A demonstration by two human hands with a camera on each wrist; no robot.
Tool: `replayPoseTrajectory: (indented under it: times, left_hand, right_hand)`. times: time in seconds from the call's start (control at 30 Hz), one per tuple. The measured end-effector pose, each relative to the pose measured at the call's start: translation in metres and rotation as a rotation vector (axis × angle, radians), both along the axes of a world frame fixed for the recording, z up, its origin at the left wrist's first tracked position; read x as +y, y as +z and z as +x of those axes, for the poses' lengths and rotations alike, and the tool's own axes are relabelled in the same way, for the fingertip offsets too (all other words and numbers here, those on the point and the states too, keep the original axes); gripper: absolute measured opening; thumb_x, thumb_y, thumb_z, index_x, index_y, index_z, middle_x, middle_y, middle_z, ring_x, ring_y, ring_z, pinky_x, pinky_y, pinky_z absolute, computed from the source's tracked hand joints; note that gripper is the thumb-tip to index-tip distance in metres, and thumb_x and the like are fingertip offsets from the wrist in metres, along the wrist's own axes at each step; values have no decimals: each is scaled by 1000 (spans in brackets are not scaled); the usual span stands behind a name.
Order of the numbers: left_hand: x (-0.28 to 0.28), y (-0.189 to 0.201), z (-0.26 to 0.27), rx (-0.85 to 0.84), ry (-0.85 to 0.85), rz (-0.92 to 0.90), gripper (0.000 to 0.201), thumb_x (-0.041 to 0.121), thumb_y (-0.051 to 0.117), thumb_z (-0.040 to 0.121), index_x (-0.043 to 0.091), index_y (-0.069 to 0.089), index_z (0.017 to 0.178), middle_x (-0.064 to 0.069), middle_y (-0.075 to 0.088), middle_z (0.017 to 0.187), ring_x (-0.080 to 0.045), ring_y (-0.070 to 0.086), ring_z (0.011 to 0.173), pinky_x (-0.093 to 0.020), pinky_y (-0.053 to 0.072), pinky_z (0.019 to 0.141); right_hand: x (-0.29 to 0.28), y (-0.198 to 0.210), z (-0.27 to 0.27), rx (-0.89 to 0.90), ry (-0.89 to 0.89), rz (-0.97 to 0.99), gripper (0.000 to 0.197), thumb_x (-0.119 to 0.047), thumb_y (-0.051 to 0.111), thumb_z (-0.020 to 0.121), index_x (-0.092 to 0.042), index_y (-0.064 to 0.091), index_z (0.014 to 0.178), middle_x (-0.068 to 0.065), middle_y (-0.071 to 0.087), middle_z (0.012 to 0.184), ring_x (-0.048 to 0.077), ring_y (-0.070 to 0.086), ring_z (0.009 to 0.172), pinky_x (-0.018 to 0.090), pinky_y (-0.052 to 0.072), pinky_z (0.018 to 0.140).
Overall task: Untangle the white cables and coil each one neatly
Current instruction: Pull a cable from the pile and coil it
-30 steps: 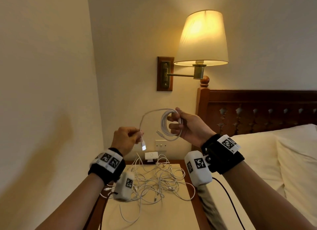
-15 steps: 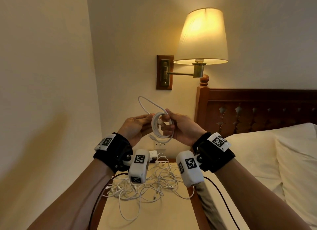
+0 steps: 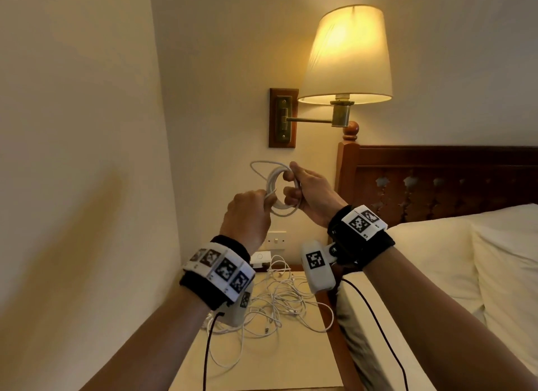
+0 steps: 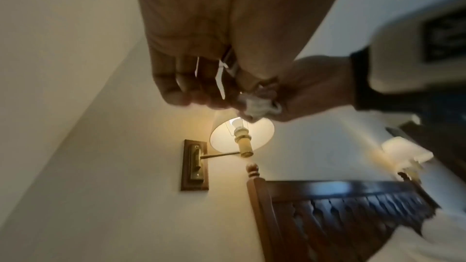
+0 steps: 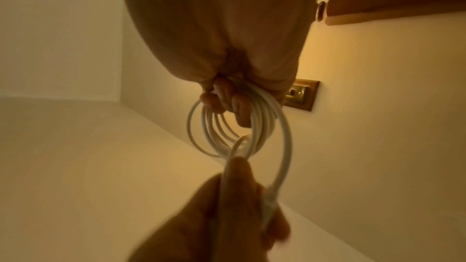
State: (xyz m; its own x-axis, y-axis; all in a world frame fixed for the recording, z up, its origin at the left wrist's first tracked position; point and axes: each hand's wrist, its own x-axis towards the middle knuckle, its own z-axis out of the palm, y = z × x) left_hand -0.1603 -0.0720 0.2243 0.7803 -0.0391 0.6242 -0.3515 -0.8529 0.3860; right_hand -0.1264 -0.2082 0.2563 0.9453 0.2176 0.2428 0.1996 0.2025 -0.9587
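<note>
Above the nightstand (image 3: 294, 358), both hands — left (image 3: 247, 216), right (image 3: 311, 195) — pinch the coiled cable (image 3: 279, 192) between them.

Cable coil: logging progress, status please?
Right hand holds coil. Left hand pinches its loose end. Tangle waits on table.

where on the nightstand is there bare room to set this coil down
The near part of the cream-topped wooden nightstand, between the tangled pile of white cables and the front edge. Toward the wall it is crowded: tangle and a white charger.
</note>
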Motion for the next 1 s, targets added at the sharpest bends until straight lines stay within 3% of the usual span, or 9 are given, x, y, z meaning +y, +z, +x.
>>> replayPoseTrajectory:
  times: [0.2,0.33,0.47,0.57,0.63,0.7,0.8,0.9,1.0]
  left_hand:
    - [-8,-38,-12,-28,269,379,40,42,20,103,24,56,106,1,44,108,-18,38,100,-38,37,82]
    - [-2,-72,-11,34,330,475,45,40,13,99,27,56,98,8,46,96,-14,32,87,-36,24,73]
    - [2,-90,-7,170,262,358,44,45,19,102,30,59,97,13,61,89,-12,47,93,-36,21,74]
    - [11,-76,0,265,114,275,44,54,18,100,29,49,82,11,50,83,-16,49,96,-41,29,83]
    - [20,-56,3,323,15,253,61,71,6,90,26,43,75,8,45,82,-15,45,88,-47,35,91]
    - [28,-34,9,249,-27,78,81,79,-4,82,22,53,80,5,50,85,-16,48,84,-50,36,94]
    - [30,4,23,153,-70,-306,80,69,9,90,17,65,110,-1,62,106,-19,55,96,-43,38,95]
    - [22,31,24,200,-245,-486,39,40,39,100,13,64,113,-3,66,108,-18,59,95,-32,42,79]
    - [17,36,21,316,-392,-558,40,37,37,101,12,68,108,-4,70,103,-12,60,91,-33,38,74]
  right_hand:
    - [-2,13,9,-48,-57,38,37,-33,30,106,-15,49,80,-4,35,62,8,34,52,21,36,52]
    - [-6,23,12,-96,-69,49,34,-31,31,106,-15,50,83,-3,36,66,8,35,53,22,36,54]
    - [-1,23,14,-127,-63,-8,32,-31,33,106,-13,50,85,-2,36,66,8,35,54,23,36,56]
    - [1,20,15,-135,-55,-35,33,-31,33,106,-14,50,83,-2,35,66,8,34,54,24,34,57]
    - [-1,22,16,-143,-57,-73,33,-30,33,106,-14,50,84,-2,35,67,8,33,53,25,33,57]
    - [-4,23,17,-142,-53,-100,33,-31,33,106,-14,51,84,-2,35,66,9,33,54,25,33,58]
    - [-4,16,18,-125,-37,-134,35,-31,33,106,-14,50,80,-6,36,57,10,33,54,26,34,58]
    - [2,8,16,-118,7,-159,36,-32,33,106,-14,50,79,-8,39,52,11,34,54,27,34,59]
    - [3,5,13,-117,18,-164,36,-31,33,106,-12,51,81,-5,41,55,12,36,55,27,36,60]
